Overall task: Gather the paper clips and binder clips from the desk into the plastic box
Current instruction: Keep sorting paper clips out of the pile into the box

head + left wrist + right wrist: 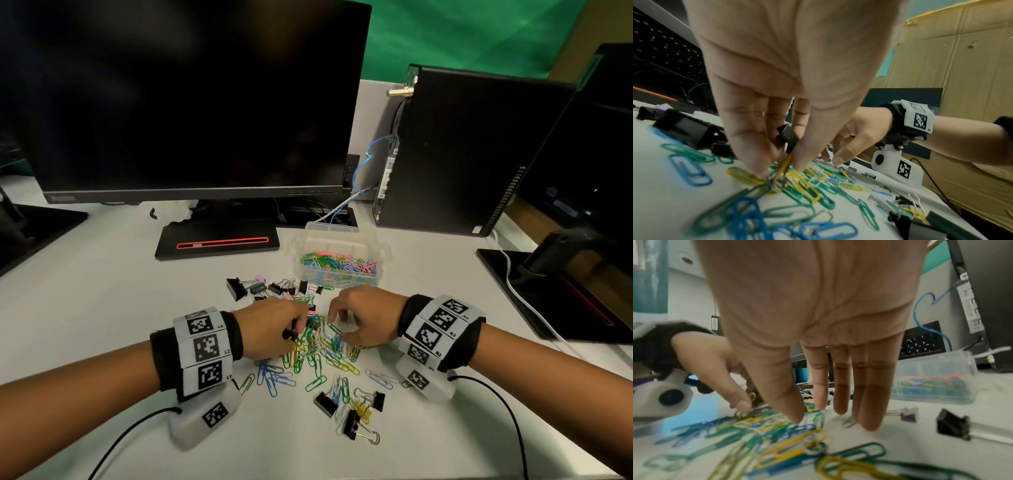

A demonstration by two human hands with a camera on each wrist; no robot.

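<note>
A heap of coloured paper clips point(318, 349) lies on the white desk between my hands. My left hand point(298, 325) reaches into it from the left. In the left wrist view its fingertips point(756, 167) pinch a small black binder clip point(788, 134) together with a yellow paper clip point(785, 164). My right hand point(337, 317) hovers over the heap's right side; its fingers point(869, 402) point straight down and hold nothing, with the thumb tip touching the clips. The clear plastic box point(332, 226), holding many paper clips, stands behind the heap.
Several binder clips point(260, 287) lie behind my left hand, more point(349, 411) near the desk's front edge. A black one point(952, 425) and a purple one point(908, 414) lie right of my right hand. A monitor stand point(219, 240) and a computer tower point(462, 154) stand behind.
</note>
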